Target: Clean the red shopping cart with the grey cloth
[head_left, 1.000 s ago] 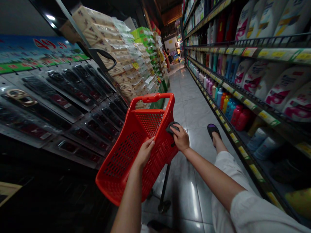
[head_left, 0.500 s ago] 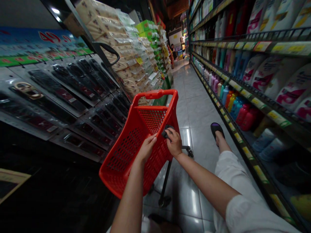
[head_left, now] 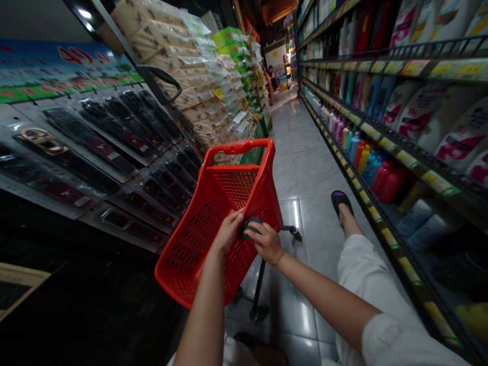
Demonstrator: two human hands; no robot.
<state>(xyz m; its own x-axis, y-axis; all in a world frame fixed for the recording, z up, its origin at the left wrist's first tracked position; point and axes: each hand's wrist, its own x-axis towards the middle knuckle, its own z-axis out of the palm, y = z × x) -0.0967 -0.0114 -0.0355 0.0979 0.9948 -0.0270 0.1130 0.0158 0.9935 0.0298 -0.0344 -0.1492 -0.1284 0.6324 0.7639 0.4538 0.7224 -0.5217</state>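
A red plastic shopping basket cart (head_left: 270, 183) with perforated sides stands tilted in view before me, on a dark wheeled frame. My left hand (head_left: 227, 231) is closed on the rim of its near right side, thumb along the edge. In my right hand (head_left: 269, 245) is a dark grey cloth (head_left: 250, 223), bunched under the fingers and pressed to the outer face of that same side. The two hands are close together, the right one just outside the rim. No goods show inside the basket.
Packaged belts (head_left: 99, 137) hang on a rack at left, below a price banner (head_left: 72, 66). Stacked tissue packs (head_left: 171, 61) line the aisle behind. Shelves of bottles (head_left: 385, 178) run along the right. My slippered foot (head_left: 340, 203) rests on the grey tiles (head_left: 316, 168). Someone sits far back.
My right hand has slid the cloth down and to the left along the basket's side, nearer my left hand. The left hand keeps its hold on the rim, and the basket has shifted slightly left.
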